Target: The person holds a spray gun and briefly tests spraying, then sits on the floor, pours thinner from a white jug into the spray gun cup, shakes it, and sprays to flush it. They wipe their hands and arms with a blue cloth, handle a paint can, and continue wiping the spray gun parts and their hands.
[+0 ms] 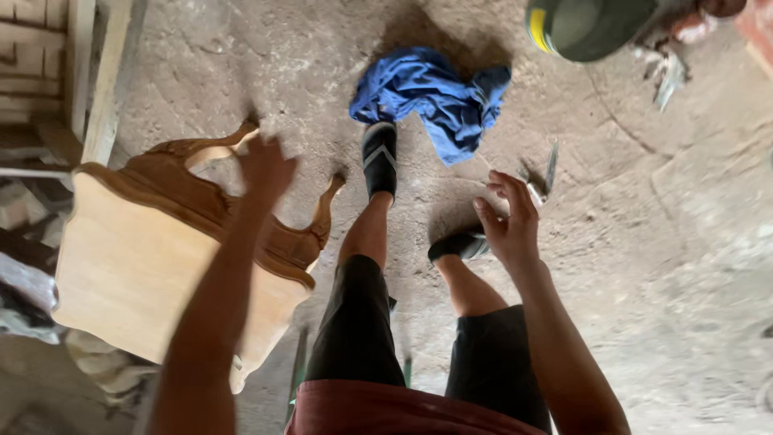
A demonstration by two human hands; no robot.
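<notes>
A crumpled blue cloth (435, 97) lies on the dusty floor (660, 266), perhaps a helmet (588, 28) beyond it.

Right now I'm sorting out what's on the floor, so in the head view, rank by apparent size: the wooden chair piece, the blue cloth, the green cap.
1. wooden chair piece, largest, though it sits nearer the camera.
2. blue cloth.
3. green cap, smallest, but the frame edge cuts it off.
</notes>
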